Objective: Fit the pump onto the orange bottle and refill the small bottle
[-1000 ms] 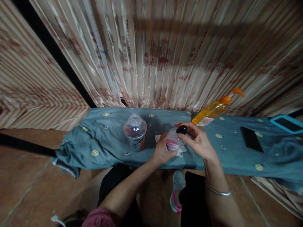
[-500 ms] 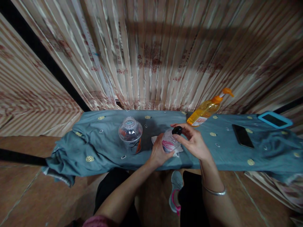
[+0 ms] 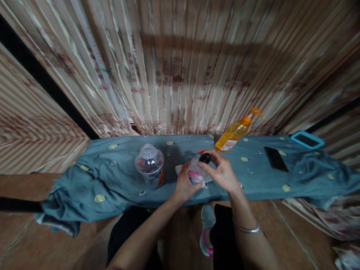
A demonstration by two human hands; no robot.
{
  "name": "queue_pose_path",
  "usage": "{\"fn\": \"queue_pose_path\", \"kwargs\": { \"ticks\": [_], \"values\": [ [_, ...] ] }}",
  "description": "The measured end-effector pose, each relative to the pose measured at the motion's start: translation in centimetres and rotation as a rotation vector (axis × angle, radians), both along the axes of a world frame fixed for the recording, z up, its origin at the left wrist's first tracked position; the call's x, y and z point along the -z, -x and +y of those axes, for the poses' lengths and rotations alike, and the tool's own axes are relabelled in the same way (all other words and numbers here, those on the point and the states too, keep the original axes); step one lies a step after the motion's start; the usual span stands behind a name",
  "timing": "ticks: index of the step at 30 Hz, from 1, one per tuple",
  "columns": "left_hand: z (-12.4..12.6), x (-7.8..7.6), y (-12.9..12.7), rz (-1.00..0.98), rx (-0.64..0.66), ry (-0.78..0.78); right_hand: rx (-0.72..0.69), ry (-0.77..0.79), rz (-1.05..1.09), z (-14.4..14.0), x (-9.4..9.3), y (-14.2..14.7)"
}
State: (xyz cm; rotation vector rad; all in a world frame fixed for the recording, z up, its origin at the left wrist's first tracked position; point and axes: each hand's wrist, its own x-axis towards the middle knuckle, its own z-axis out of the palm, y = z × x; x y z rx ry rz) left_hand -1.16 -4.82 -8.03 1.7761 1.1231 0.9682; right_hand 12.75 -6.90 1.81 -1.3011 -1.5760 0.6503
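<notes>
Left hand (image 3: 184,184) fingers clasp a clear, pink-marked bottle (image 3: 195,174) from the left and near side, while right hand (image 3: 221,171) fingers grip the black cap (image 3: 205,158) at its far right, over blue-green cloth (image 3: 112,174).

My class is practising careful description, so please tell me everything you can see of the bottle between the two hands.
The bottle looks like clear plastic, small and rounded, with pink and some bluish markings on its side. A glossy black top shows at its upper right; how firmly it is fitted cannot be told. The left hand grips the bottle's side, and the right hand has its fingers around the top. White paper shows around its base; whether they touch is hidden.
</notes>
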Motion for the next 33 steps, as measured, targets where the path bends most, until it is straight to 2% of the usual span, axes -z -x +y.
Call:
{"fn": "queue_pose_path", "kwargs": {
  "ticks": [9,16,24,30,33],
  "values": [
    [0.0,0.1,-0.1,0.032,0.003,-0.024,0.137,-0.006,-0.041,-0.3,-0.3,0.3],
    [0.0,0.1,-0.1,0.013,-0.001,-0.013,-0.004,0.009,-0.029,-0.2,-0.1,-0.3],
    [0.0,0.1,-0.1,-0.031,0.008,-0.031,0.114,-0.001,-0.034,-0.3,0.0,-0.3],
    [0.0,0.1,-0.2,0.012,0.007,-0.004,-0.023,0.036,-0.008,-0.5,-0.3,-0.7],
    [-0.1,0.2,-0.2,0.029,0.009,-0.003,-0.045,0.042,-0.01,-0.7,-0.5,-0.7]
  ]
}}
